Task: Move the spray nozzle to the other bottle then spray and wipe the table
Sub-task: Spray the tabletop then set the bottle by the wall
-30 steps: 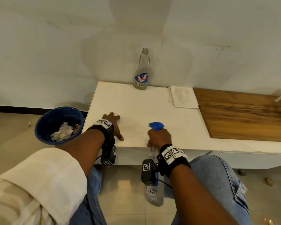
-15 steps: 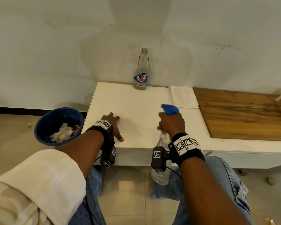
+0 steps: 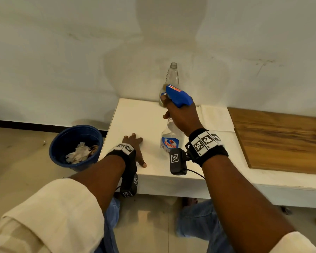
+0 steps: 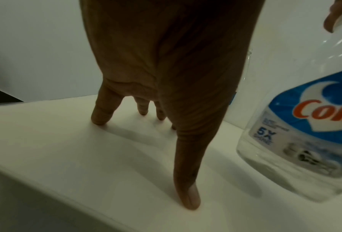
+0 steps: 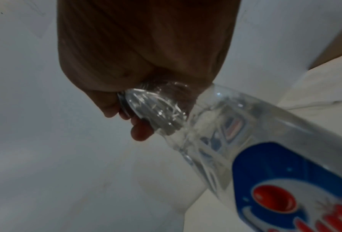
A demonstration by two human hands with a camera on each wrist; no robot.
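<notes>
On the white table (image 3: 150, 117), bare surface lies open between the left hand (image 3: 135, 145), spread flat near the front edge, and the uncapped bottle (image 3: 172, 77) standing against the wall. The right hand (image 3: 182, 117) holds the spray bottle (image 3: 171, 139) over the middle, blocking the way rightward. A cloth (image 3: 215, 115) and wooden board (image 3: 281, 141) fill the right side; a blue bin (image 3: 62, 143) stands beside the table's left edge.
</notes>
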